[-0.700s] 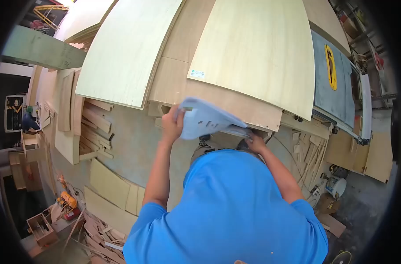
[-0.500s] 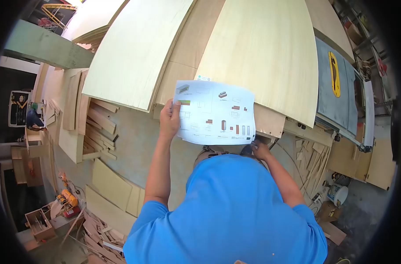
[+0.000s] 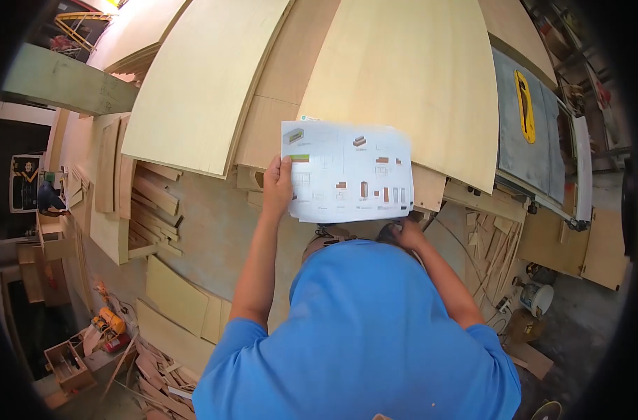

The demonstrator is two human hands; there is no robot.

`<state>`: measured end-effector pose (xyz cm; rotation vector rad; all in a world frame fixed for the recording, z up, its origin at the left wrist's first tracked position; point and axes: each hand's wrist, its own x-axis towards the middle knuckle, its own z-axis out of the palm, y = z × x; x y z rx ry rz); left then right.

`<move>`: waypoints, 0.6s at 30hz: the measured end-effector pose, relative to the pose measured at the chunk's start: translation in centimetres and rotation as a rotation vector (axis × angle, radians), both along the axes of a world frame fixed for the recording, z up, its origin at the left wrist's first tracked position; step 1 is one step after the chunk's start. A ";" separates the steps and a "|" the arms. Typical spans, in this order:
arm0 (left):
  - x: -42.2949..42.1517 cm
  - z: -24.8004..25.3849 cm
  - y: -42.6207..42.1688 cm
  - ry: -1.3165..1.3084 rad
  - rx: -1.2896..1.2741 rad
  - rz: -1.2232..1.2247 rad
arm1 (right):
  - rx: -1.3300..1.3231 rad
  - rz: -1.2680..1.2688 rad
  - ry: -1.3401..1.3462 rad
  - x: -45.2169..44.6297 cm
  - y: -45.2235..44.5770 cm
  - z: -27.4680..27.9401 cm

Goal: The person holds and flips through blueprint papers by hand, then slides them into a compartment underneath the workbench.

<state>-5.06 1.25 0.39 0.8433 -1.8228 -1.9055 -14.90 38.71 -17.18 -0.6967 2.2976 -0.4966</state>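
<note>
My left hand grips the left edge of a printed drawing sheet, thumb on top. The sheet is white, with small coloured furniture pictures and line drawings, and it appears to have more paper behind it. It is held up in front of my blue shirt, overlapping the near edge of the pale wooden boards. My right hand is low, just under the sheet's lower right corner. Its fingers are in shadow and partly hidden, so whether they pinch the corner cannot be made out.
Large plywood boards lie ahead. A table saw with a yellow insert stands at right. Wood strips lean at left, offcuts lie lower left near a yellow machine. Another person is far left.
The sheet has shifted slightly up and right and lies flatter to view. My right hand has moved a little left. The surroundings have slid slightly left with my head's motion.
</note>
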 end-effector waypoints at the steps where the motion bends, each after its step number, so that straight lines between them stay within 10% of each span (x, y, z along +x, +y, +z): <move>1: -0.1 -0.6 -0.1 -0.081 0.046 -0.020 | -0.035 -0.061 -0.109 -0.1 -0.9 3.3; 9: -2.3 -7.0 0.6 -0.175 0.146 -0.011 | -0.295 -0.281 -0.004 -1.7 -0.4 13.4; 18: -2.6 -9.1 -0.4 -0.105 0.123 0.038 | -0.401 -0.469 0.637 -5.6 -4.9 10.3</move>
